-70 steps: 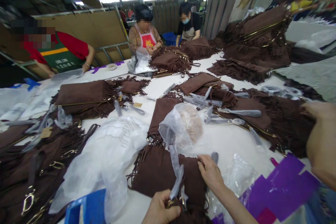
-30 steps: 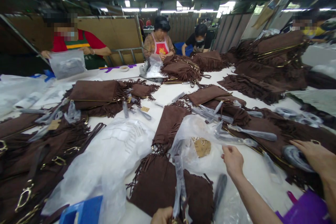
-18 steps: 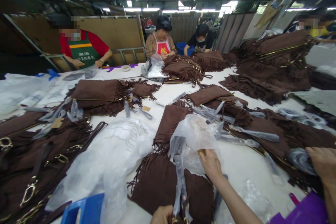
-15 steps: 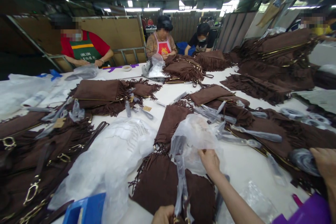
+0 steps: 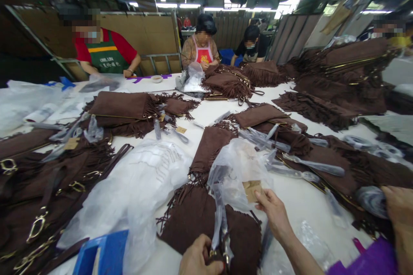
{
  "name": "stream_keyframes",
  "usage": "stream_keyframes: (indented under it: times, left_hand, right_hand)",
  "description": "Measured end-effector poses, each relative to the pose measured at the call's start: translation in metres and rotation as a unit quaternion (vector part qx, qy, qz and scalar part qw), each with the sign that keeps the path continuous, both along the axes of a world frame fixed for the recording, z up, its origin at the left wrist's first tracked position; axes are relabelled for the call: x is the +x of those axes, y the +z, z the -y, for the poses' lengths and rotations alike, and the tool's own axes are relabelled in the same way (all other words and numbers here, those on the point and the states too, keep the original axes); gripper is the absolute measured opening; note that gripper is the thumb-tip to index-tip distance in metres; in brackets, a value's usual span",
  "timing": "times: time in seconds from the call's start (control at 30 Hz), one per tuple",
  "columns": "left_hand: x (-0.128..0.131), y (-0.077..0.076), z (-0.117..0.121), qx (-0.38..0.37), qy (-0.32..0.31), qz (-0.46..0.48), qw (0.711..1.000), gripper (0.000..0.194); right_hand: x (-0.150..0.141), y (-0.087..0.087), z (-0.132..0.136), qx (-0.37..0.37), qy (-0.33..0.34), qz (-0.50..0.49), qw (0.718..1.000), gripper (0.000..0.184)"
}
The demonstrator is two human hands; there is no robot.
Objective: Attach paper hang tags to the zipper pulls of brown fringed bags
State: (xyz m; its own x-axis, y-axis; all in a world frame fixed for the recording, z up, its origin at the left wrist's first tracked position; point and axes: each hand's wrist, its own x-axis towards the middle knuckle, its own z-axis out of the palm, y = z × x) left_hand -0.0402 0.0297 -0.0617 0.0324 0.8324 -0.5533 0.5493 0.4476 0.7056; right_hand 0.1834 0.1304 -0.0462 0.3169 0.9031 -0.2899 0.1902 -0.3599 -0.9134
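Note:
My left hand is closed at the near edge of a brown fringed bag. Its fingers grip the lower end of a strap sleeved in clear plastic, beside gold metal fittings. A small tan card tag is pinched between the thumb and fingers of my right hand. Behind that tag lies a crumpled translucent plastic bag, partly over the brown material. Beyond it is a narrower brown fringed piece.
A white plastic heap and a blue holder lie on the left. Brown bags are piled around the white table. Another person's hand rests by a wrapped coil at right. Several co-workers are across the table.
My right hand has drawn back slightly to the right from the plastic bag, and the tan tag now shows in its fingers. My left hand has come further into view on the strap.

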Motion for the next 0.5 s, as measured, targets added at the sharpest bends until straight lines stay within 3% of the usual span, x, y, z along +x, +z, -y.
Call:
stream_keyframes:
  times: [0.1, 0.17, 0.23, 0.3, 0.33, 0.4, 0.43, 0.5]
  left_hand:
    - [-0.002, 0.012, -0.001, 0.148, 0.04, -0.055, 0.987, 0.047]
    - [0.0, 0.022, -0.003, 0.189, 0.047, -0.007, 0.981, 0.044]
    - [0.009, 0.033, -0.007, 0.132, 0.046, 0.094, 0.986, 0.037]
    - [0.024, 0.043, -0.012, -0.016, 0.083, 0.243, 0.966, 0.044]
    - [0.032, 0.047, -0.014, -0.106, 0.107, 0.326, 0.933, 0.05]
    - [0.048, 0.054, -0.015, -0.242, 0.15, 0.469, 0.836, 0.057]
    - [0.055, 0.056, -0.015, -0.268, 0.175, 0.514, 0.796, 0.054]
    - [0.063, 0.059, -0.014, -0.254, 0.23, 0.556, 0.757, 0.041]
  right_hand:
    - [-0.001, 0.016, 0.03, 0.012, -0.014, -0.07, 0.997, 0.037]
    - [-0.003, 0.024, 0.047, 0.019, -0.031, -0.126, 0.991, 0.037]
    - [-0.007, 0.031, 0.061, 0.021, -0.039, -0.176, 0.983, 0.036]
    - [-0.013, 0.037, 0.075, 0.022, -0.025, -0.206, 0.978, 0.033]
    - [-0.016, 0.04, 0.081, 0.024, -0.011, -0.218, 0.976, 0.032]
    - [-0.023, 0.046, 0.096, 0.022, 0.031, -0.236, 0.971, 0.028]
    - [-0.025, 0.049, 0.103, 0.015, 0.062, -0.239, 0.969, 0.027]
    - [-0.028, 0.052, 0.118, -0.004, 0.112, -0.229, 0.967, 0.027]
